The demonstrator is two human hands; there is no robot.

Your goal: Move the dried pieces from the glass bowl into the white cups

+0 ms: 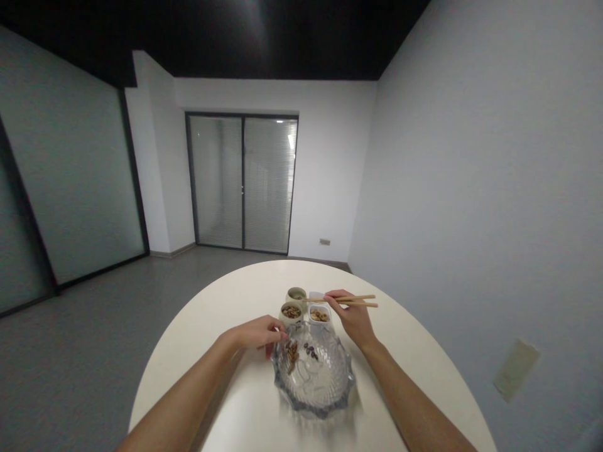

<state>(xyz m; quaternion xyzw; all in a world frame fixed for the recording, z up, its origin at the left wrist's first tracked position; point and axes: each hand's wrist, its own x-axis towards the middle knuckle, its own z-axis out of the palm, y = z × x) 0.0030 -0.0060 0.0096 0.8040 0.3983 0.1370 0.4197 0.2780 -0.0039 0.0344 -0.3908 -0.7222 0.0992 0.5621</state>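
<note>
Round cream table, bottom center of frame. Right hand, center right, pinches chopsticks, tips by small greenish cup. Left hand at upper-left rim of glass bowl, lower center; fingers curled, can't tell if gripping.

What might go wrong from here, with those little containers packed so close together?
The light wooden chopsticks might fumble a piece, or knock the farther pale round cup beside their tips. The right hand, close to the white square dish, might nudge it. The left hand, at the rim of the scalloped clear glass bowl, could jolt it and scatter the brown pieces inside.
</note>
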